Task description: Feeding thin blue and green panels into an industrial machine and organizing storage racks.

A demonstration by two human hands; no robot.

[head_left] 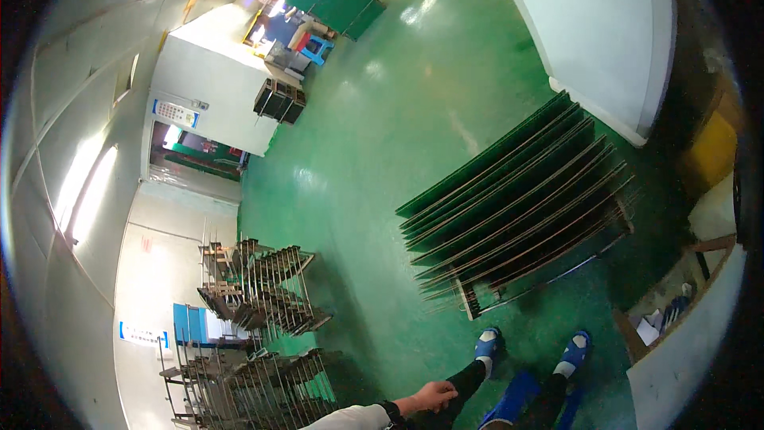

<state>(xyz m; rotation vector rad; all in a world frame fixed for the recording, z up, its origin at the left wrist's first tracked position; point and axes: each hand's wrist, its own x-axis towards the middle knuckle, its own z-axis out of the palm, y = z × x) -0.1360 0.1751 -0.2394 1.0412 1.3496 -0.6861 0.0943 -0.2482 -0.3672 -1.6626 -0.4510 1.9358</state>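
Your left hand [434, 396], this side of rack [471, 302]: fingers curled, can't tell if gripping. Right hand unseen. Shoes [487, 342] near rack; careless step could kick it, drop boards [509, 199].

Panels [509, 191] stand in a rack [464, 299] before the feet [487, 344].

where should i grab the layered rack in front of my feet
Probably the rack by its near rail, from the side nearest your feet: it looks slim and runs along that edge, while the close-set layers leave less room.
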